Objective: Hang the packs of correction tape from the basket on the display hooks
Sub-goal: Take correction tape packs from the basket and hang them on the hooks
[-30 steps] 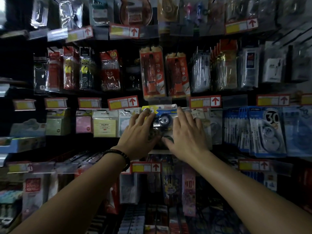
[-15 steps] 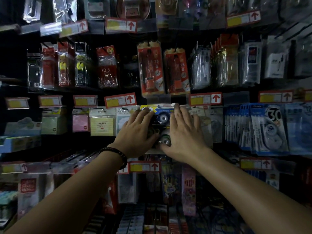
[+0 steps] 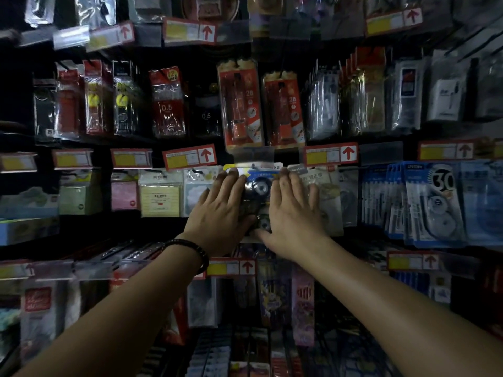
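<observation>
Correction tape pack [image 3: 258,186]: blue-and-yellow header card with a clear blister showing round reels. It sits upright against the display rack in the middle row, directly beneath a clear label holder [image 3: 254,156]. The hook itself cannot be made out.

Left hand [image 3: 217,210]: fingers straight and spread, laid flat on the left half of the pack, thumb at its lower edge. It presses and does not clasp. A dark beaded bracelet [image 3: 190,250] is on the wrist.

Right hand [image 3: 292,210]: fingers straight, flat on the right edge of the pack and over the neighbouring pack, thumb low near the bottom reel.

Adjacent stock:
- Yellow sticky notes [image 3: 160,197] to the left.
- Red pen packs [image 3: 241,104] in the row above.
- Blue tape packs marked 30 [image 3: 432,202] well to the right.
- Red-arrow price tag [image 3: 189,157] at upper left of the pack.
</observation>
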Tool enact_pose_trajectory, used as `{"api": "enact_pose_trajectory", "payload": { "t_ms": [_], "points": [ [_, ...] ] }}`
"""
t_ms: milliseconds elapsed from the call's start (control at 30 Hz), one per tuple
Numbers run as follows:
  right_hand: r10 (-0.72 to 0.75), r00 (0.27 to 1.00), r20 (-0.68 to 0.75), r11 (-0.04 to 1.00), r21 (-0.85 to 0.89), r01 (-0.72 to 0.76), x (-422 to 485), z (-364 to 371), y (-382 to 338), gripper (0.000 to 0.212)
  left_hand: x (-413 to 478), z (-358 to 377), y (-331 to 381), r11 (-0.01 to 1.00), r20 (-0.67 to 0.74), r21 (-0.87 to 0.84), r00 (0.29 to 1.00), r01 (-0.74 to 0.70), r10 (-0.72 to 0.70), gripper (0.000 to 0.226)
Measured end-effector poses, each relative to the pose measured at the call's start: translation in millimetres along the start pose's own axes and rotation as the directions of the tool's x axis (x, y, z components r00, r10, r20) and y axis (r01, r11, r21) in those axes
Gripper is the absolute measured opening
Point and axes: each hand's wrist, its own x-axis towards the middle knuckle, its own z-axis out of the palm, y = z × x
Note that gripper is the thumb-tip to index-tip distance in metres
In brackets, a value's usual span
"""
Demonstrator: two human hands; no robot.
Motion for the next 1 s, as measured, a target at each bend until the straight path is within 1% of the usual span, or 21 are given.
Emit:
{"api": "enact_pose_trajectory", "payload": {
  "t_ms": [100, 200, 400, 633, 700, 800, 833, 933, 1000],
  "points": [
    [0.001, 1.000, -0.002, 1.000, 0.016, -0.001, -1.0, -5.7, -0.1, 0.116, -3.5, -6.0, -1.1, 1.000, -0.011, -0.008, 1.000, -0.006, 0.006, 0.094],
    [0.012, 1.000, 0.009, 0.998, 0.059, -0.013, -6.5, -10.9, -0.2, 0.112, -9.4, -9.7, 2.9, 0.999, -0.007, -0.033, 1.000, -0.010, 0.009, 0.090],
    [-0.013, 1.000, 0.004, 0.994, 0.110, 0.012, -18.9, -19.5, 2.8, 0.101, -18.8, -15.3, 7.8, 0.998, 0.006, -0.068, 1.000, 0.002, -0.001, 0.101],
    [-0.028, 0.998, -0.053, 0.987, 0.154, 0.036, -25.6, -25.4, 10.9, 0.093, -28.3, -27.2, 16.8, 0.996, 0.004, -0.088, 1.000, 0.026, -0.025, 0.098],
    [-0.053, 0.996, -0.071, 0.986, 0.156, 0.063, -35.5, -28.6, 16.4, 0.086, -36.1, -31.6, 20.3, 0.995, -0.015, -0.094, 1.000, 0.024, -0.025, 0.093],
    [-0.112, 0.984, -0.141, 0.980, 0.146, 0.133, -58.9, -29.1, 36.8, 0.064, -49.3, -38.5, 33.0, 0.998, -0.082, -0.060, 0.996, -0.031, 0.026, 0.076],
    [-0.115, 0.983, -0.146, 0.982, 0.131, 0.134, -66.2, -28.5, 46.1, 0.060, -52.3, -40.6, 39.0, 0.997, -0.102, -0.053, 0.993, -0.062, 0.056, 0.071],
    [-0.092, 0.990, -0.106, 0.990, 0.092, 0.102, -80.2, -24.8, 76.5, 0.061, -54.8, -43.6, 61.4, 0.988, -0.093, -0.006, 0.984, -0.155, 0.154, 0.065],
    [-0.078, 0.995, -0.058, 0.994, 0.073, 0.082, -83.2, -22.2, 95.2, 0.069, -50.8, -41.6, 79.3, 0.976, -0.059, 0.064, 0.976, -0.207, 0.211, 0.067]
  ]
}}
